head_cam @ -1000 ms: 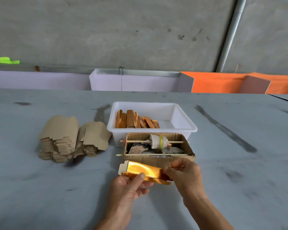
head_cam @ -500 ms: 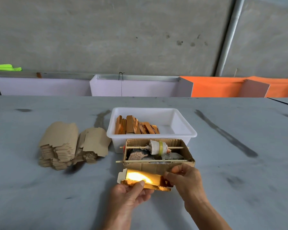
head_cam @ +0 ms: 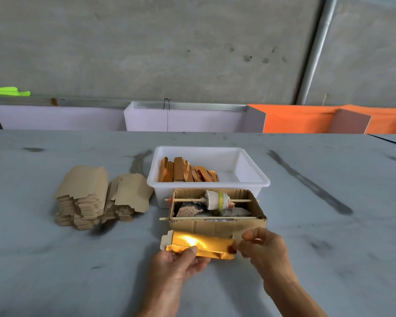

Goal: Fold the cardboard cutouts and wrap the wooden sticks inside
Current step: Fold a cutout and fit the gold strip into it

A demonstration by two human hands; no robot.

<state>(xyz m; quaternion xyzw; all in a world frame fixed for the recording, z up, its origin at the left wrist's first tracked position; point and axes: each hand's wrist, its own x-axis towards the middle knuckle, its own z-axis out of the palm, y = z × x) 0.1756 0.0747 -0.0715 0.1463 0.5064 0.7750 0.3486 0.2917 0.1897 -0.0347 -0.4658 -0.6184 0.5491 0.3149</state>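
The left hand [head_cam: 181, 263] gripped a gold cutout [head_cam: 199, 244] from below, thumb pressed on its shiny face, fingers curled under the near edge. The right hand [head_cam: 264, 250] pinched the cutout's right end between thumb and fingertips. The cutout (partly folded, one white tab showing at its left end) was held just above the table [head_cam: 55, 271], right in front of a cardboard box [head_cam: 215, 226] with two thin sticks [head_cam: 188, 199] laid across its opening and a wrapped spool on the far one. Behind the box stood a white tub [head_cam: 249, 177] holding orange pieces [head_cam: 185, 172]. Two stacks of brown cutouts [head_cam: 85, 195] lay well to the left.
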